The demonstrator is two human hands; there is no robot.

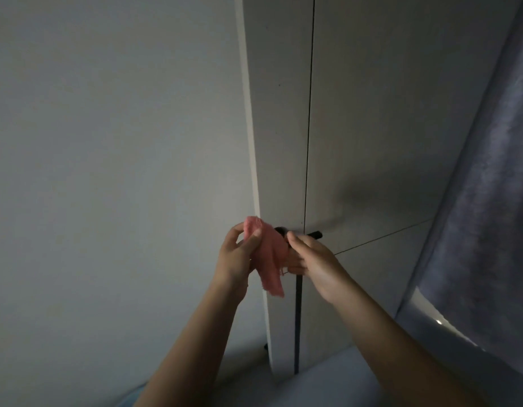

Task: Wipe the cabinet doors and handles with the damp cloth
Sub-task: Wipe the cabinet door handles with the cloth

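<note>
Standing before a bare wall (107, 142), the person holds the pink cloth (270, 257) up by the tall cabinet doors (372, 127), the left hand (236, 257) pinching its upper corner between thumb and fingers so the rest hangs free (probably to refold it). The right hand (316, 259) curls round its other edge, just in front of the dark handle (297, 318) it is likely meant for; a grey curtain (489, 201) hangs right

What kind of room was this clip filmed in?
Probably a bedroom or similar home room: tall pale cabinet doors with a dark handle stand between a plain wall and a grey curtain.
</note>
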